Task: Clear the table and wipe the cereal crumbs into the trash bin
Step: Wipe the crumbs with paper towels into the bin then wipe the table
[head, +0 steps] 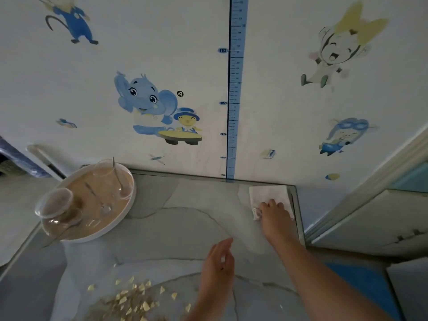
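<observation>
A white cloth (pixel 268 193) lies at the far right corner of the grey marble table (pixel 185 223). My right hand (pixel 275 214) rests on the cloth's near edge, its fingers bent over the fabric. Relaxed and holding nothing, my left hand (pixel 220 262) hovers over the table's middle. Pale cereal crumbs (pixel 134 300) are scattered near the table's front edge, left of my left hand. No trash bin is in view.
A round white tray (pixel 129 205) sits at the table's far left corner, carrying two clear glass cups (pixel 58 207) and spoons (pixel 102 202). A wall with cartoon stickers stands behind the table. A door frame and blue floor lie to the right.
</observation>
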